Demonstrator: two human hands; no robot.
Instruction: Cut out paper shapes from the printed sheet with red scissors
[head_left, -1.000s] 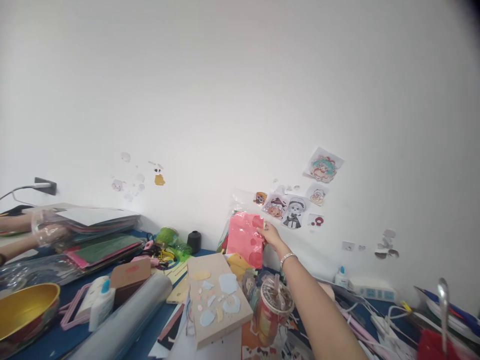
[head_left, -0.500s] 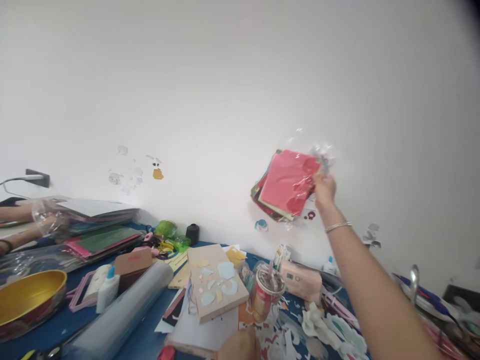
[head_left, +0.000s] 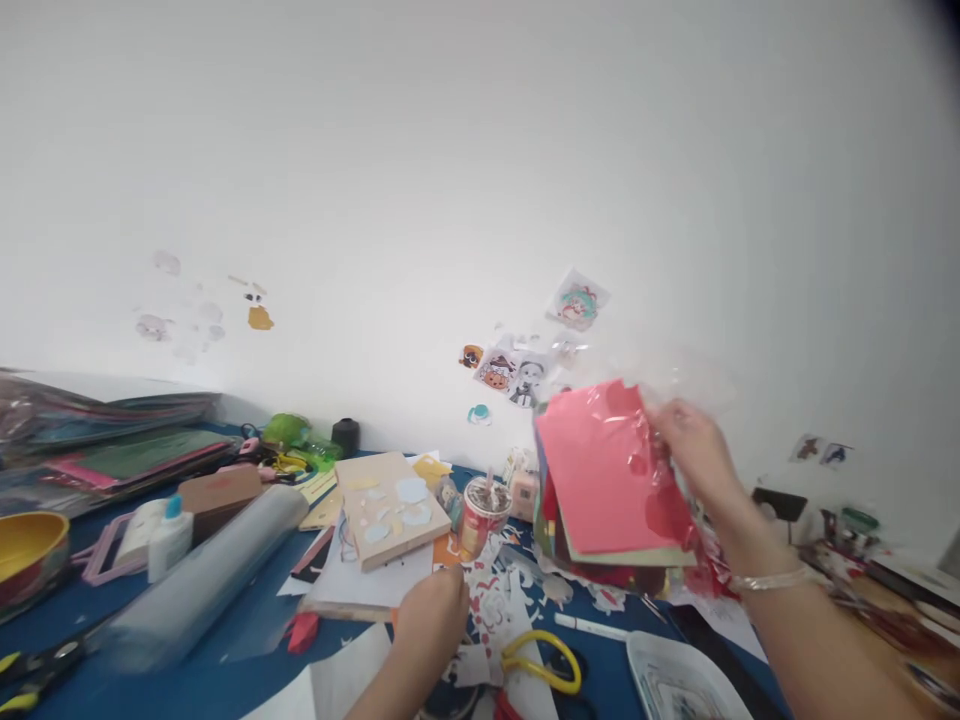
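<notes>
My right hand (head_left: 690, 445) is closed on the upper right edge of a clear plastic bag holding coloured paper sheets (head_left: 592, 470), pink in front, with pale yellow, red and green behind. The bag hangs tilted above the right part of the table, in front of the wall. My left hand (head_left: 435, 610) is closed in a fist low in the middle, over white paper and cut scraps. Whatever its fingers hold, if anything, is hidden. Just right of it lie paper scraps with red shapes (head_left: 484, 605) and yellow-handled scissors (head_left: 551, 665).
A lidded cup with a straw (head_left: 480, 515) stands behind my left hand, beside a beige board (head_left: 390, 510) with paper cutouts. Leftward are a clear plastic roll (head_left: 217, 570), a glue bottle (head_left: 171, 540) and a yellow bowl (head_left: 30, 550). A white tray (head_left: 682, 665) lies front right.
The view has swung right and down. My right hand has lowered the bag of coloured paper from the wall. My left hand shows more fully. Another person's hands at far left are out of view.
</notes>
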